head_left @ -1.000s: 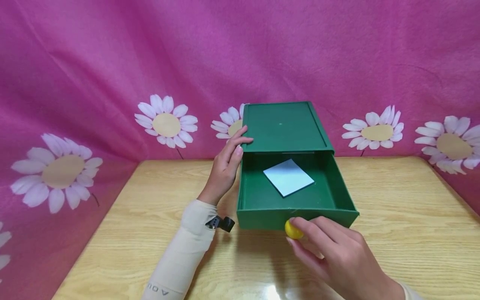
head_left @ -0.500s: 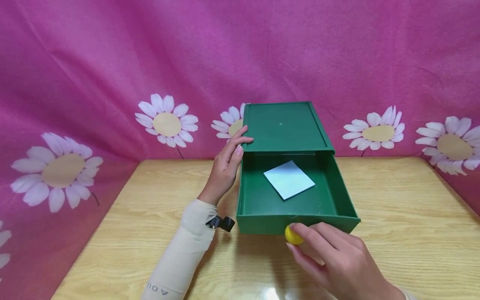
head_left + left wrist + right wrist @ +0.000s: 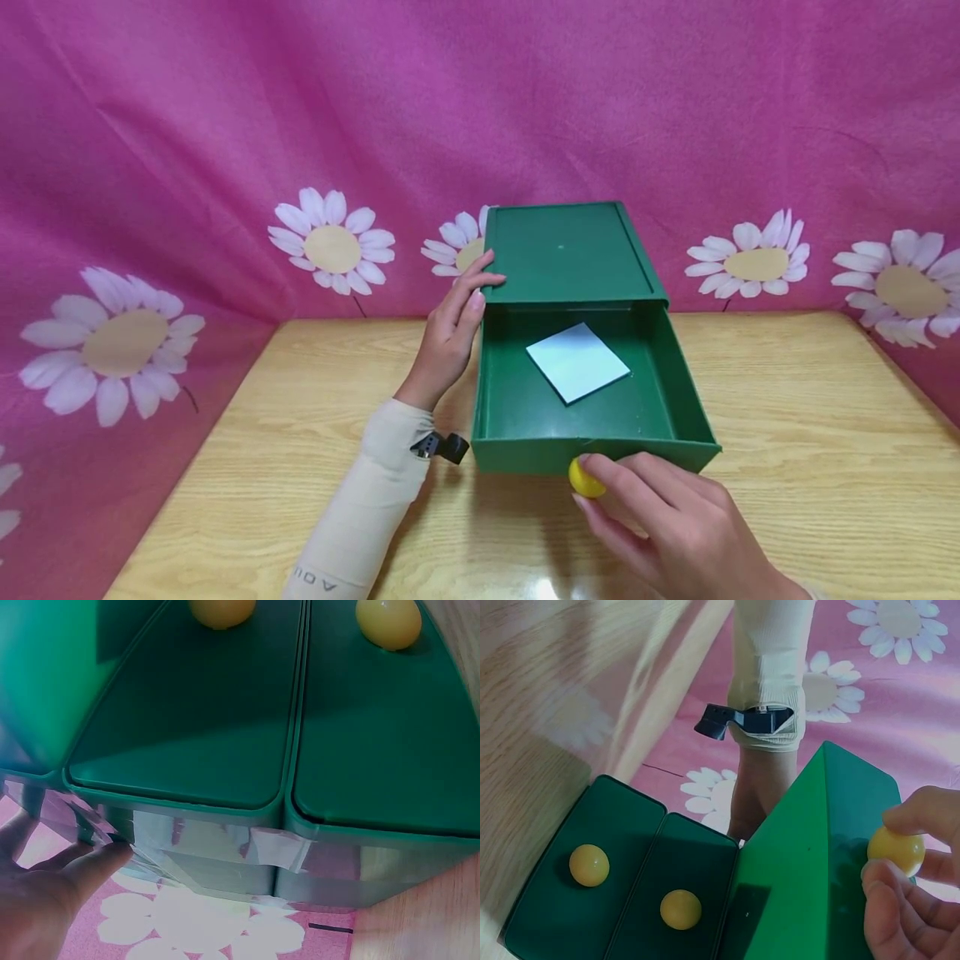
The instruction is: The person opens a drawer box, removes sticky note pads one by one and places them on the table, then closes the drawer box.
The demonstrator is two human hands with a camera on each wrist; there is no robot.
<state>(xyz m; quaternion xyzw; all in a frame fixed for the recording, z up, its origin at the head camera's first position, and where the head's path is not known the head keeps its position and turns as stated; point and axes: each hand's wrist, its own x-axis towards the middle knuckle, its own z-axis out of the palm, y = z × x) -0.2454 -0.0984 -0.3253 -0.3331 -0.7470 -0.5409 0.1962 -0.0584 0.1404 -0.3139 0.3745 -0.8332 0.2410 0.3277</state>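
Drawers number three in one green cabinet (image 3: 573,250): the top drawer (image 3: 525,458), pulled out toward the near side, and two closed lower drawers (image 3: 180,720), seen in the wrist views. Yellow knobs also come to three, one to each drawer: the top knob (image 3: 585,479) and two lower knobs (image 3: 589,865). One white square card (image 3: 577,362) lies flat and cornerwise on the top drawer's floor, apart from its walls.

The top knob sits on the drawer's near face, between the thumb and forefinger of the right hand (image 3: 682,521), which reaches in from the near right. Those two fingertips stand narrow, pinching the knob; the other fingers are bent. The left hand (image 3: 450,333) rests at the cabinet's left, its fingers nearly straight and slightly apart, the tips touching the near left edge of the top.

One wooden table (image 3: 825,417) bears the cabinet; pink cloth (image 3: 480,108) with white daisies hangs beyond.
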